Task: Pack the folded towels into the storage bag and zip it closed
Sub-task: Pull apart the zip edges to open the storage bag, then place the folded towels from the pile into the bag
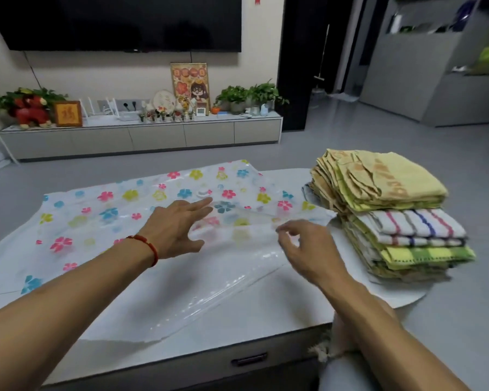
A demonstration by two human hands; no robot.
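Note:
A clear plastic storage bag (pixel 124 215) printed with coloured flowers lies flat across the white table (pixel 237 320). Its open mouth edge faces right, near the towels. A stack of folded towels (pixel 393 215) stands at the table's right end, yellow ones on top, striped ones below. My left hand (pixel 178 227) is spread flat, fingers apart, reaching over the bag's upper layer near the mouth. My right hand (pixel 305 246) pinches the clear upper edge of the bag between thumb and fingers, lifting it a little.
The table's near edge has a drawer handle (pixel 249 359). Grey floor surrounds the table. A low TV cabinet (pixel 141 136) with plants and ornaments stands against the far wall under a dark screen.

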